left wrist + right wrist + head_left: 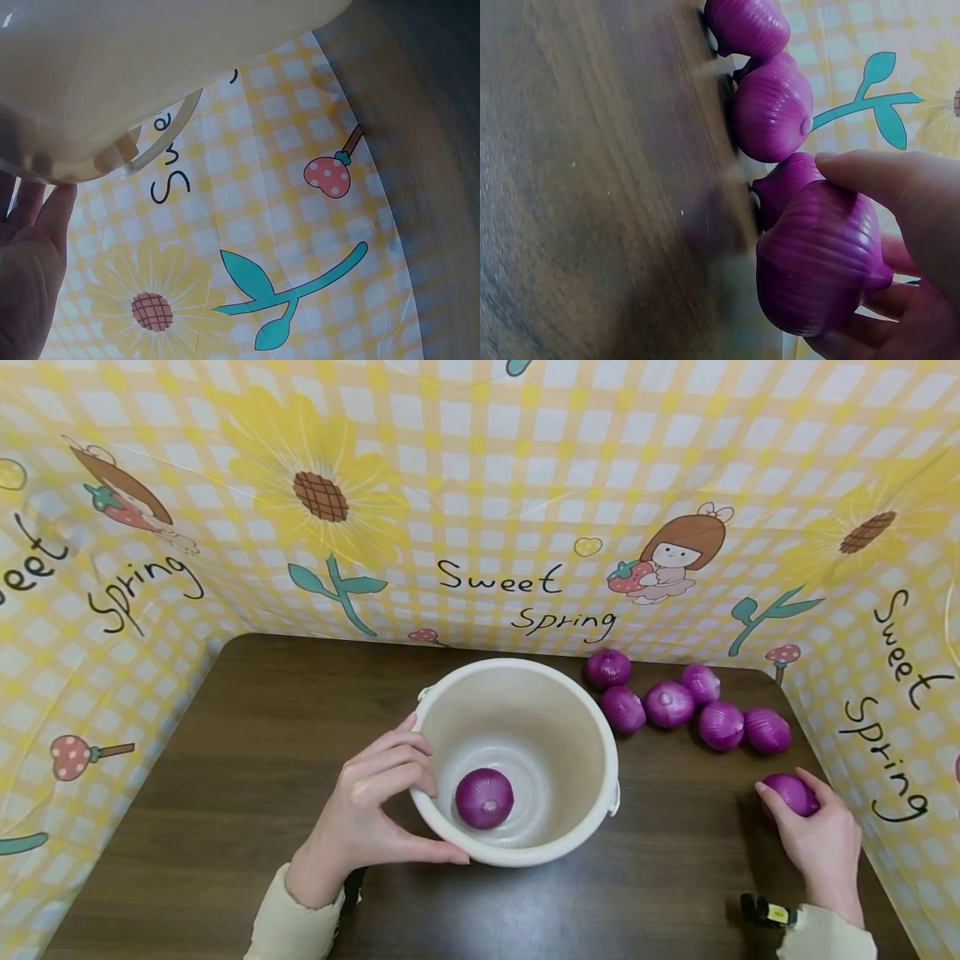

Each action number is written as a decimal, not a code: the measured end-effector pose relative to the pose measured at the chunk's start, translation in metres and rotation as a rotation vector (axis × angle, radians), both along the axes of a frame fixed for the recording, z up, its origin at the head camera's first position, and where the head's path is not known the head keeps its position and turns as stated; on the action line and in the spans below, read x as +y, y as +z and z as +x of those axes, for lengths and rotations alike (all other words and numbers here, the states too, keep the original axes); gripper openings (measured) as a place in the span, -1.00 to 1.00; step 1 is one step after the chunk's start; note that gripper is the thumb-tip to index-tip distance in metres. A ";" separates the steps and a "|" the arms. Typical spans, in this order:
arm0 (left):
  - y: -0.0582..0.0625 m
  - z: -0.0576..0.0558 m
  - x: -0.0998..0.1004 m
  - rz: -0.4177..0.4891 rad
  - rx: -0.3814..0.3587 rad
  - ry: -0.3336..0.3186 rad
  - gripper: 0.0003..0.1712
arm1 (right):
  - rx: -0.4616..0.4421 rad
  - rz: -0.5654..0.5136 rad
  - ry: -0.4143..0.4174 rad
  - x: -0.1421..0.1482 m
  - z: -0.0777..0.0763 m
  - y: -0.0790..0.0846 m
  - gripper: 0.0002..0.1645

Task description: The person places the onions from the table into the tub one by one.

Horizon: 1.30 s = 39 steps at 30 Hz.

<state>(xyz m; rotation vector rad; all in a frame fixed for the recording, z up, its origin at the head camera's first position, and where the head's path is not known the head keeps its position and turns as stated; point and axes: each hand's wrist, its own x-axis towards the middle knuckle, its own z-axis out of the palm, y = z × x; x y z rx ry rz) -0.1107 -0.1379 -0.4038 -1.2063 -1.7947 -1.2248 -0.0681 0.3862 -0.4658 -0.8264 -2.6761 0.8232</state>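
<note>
Left hand: the left hand (367, 797) grips the near-left rim of the off-white bucket (558, 727), fingers bent over the edge and thumb stretched along the front.
Right hand: the right hand (825, 839) holds one purple onion (791, 795) between thumb and fingers, parted just to the onion's width; whether that onion touches the table cannot be told.
Bucket: mid-table, mouth facing up toward the head camera, with a handle fitting (615, 799) on its right side.
Inside: a single onion (484, 798) — on the bottom, toward the near-left wall.
Loose onions: six more onions (670, 705) clustered at the back right, beyond the right hand.
Table: dark brown wood-look table (225, 793).
Backdrop: yellow-checked cloth (480, 485) — sunflowers and "Sweet Spring" lettering — on three sides.
</note>
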 end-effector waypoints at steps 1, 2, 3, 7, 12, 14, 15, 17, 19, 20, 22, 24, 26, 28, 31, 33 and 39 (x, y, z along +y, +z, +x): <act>0.000 0.000 0.000 0.000 0.001 0.000 -0.32 | 0.004 0.004 0.000 -0.001 0.000 0.000 -0.10; 0.000 0.000 0.000 0.001 0.002 0.000 -0.32 | 0.009 0.007 -0.001 -0.001 -0.001 0.001 -0.10; 0.000 0.000 0.000 0.000 0.004 0.000 -0.32 | 0.014 0.009 -0.001 -0.002 -0.001 0.001 -0.10; 0.000 -0.001 0.000 0.001 0.006 0.000 -0.32 | 0.034 0.022 0.000 -0.006 -0.003 0.004 -0.10; 0.000 -0.001 0.001 0.004 0.009 -0.002 -0.32 | 0.048 0.026 0.003 -0.009 -0.004 0.006 -0.10; 0.000 0.000 0.001 0.005 0.008 -0.002 -0.32 | 0.050 0.026 0.001 -0.011 -0.004 0.007 -0.10; 0.000 0.000 0.001 0.004 0.007 -0.002 -0.32 | 0.049 0.023 -0.001 -0.011 -0.004 0.007 -0.10; 0.000 0.000 0.000 0.003 0.003 -0.001 -0.32 | 0.055 0.019 -0.002 -0.012 -0.005 0.007 -0.10; 0.001 0.000 0.000 0.001 0.000 -0.001 -0.32 | 0.067 0.018 -0.003 -0.013 -0.005 0.008 -0.11; 0.001 0.000 0.000 0.001 -0.002 -0.002 -0.32 | 0.071 0.013 -0.003 -0.014 -0.006 0.008 -0.11; 0.001 0.000 0.001 0.000 -0.004 -0.003 -0.32 | 0.080 0.005 -0.010 -0.016 -0.005 0.010 -0.11; 0.001 0.000 0.001 0.001 -0.005 -0.005 -0.33 | 0.089 -0.006 -0.020 -0.018 -0.005 0.011 -0.11; 0.001 0.000 0.001 0.000 -0.006 -0.005 -0.33 | 0.097 -0.017 -0.033 -0.021 -0.006 0.013 -0.11; 0.001 0.000 0.001 0.001 -0.007 -0.004 -0.33 | 0.114 -0.021 -0.038 -0.024 -0.007 0.014 -0.13; 0.001 0.001 0.000 0.000 -0.006 0.000 -0.32 | 0.127 -0.032 -0.047 -0.028 -0.008 0.015 -0.15; 0.001 0.001 0.000 0.000 -0.006 0.002 -0.32 | 0.137 -0.044 -0.049 -0.030 -0.009 0.015 -0.16; 0.002 0.001 0.000 -0.001 -0.005 0.002 -0.32 | 0.180 -0.045 -0.049 -0.040 -0.010 0.019 -0.19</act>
